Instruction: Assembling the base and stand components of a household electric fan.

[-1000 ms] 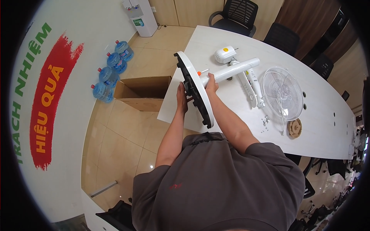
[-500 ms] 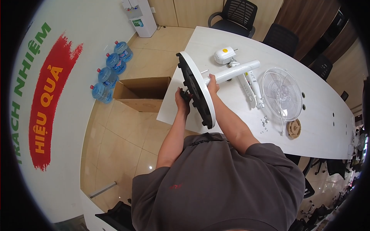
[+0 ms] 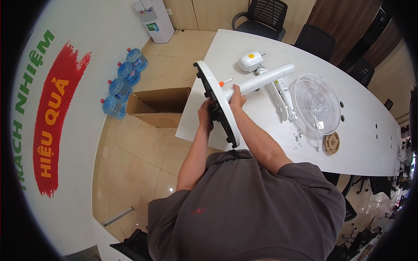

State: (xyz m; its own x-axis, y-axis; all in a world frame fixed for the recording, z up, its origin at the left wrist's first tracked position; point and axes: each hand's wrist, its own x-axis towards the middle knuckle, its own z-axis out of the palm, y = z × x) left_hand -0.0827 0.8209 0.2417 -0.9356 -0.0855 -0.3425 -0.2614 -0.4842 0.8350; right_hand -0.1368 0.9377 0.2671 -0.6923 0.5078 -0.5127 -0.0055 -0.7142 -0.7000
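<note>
A round white fan base (image 3: pixel 219 89) with a black ribbed underside stands tilted on edge in front of me, its underside turned left. From its other face a white fan pole (image 3: pixel 265 81) runs to the right over the table. My right hand (image 3: pixel 237 98) is wrapped round this pole close to the base. Against the black underside, my left hand (image 3: pixel 205 116) has its fingers curled at the centre; what they hold there is hidden. An orange-handled screwdriver (image 3: pixel 225 81) lies on the table just behind the base.
On the white table (image 3: pixel 270 152) lie a fan motor (image 3: pixel 251 62), a long white panel piece (image 3: pixel 278 102), a fan grille (image 3: pixel 318 104), small screws (image 3: pixel 298 135) and a brown cardboard insert (image 3: pixel 331 143). An open carton (image 3: pixel 159 100) and blue water bottles (image 3: pixel 117 89) are on the floor at left.
The base and pole have shifted slightly, bringing the screwdriver's orange handle into sight. My left fingers have moved in closer against the underside. The right hand keeps its grip on the pole.
</note>
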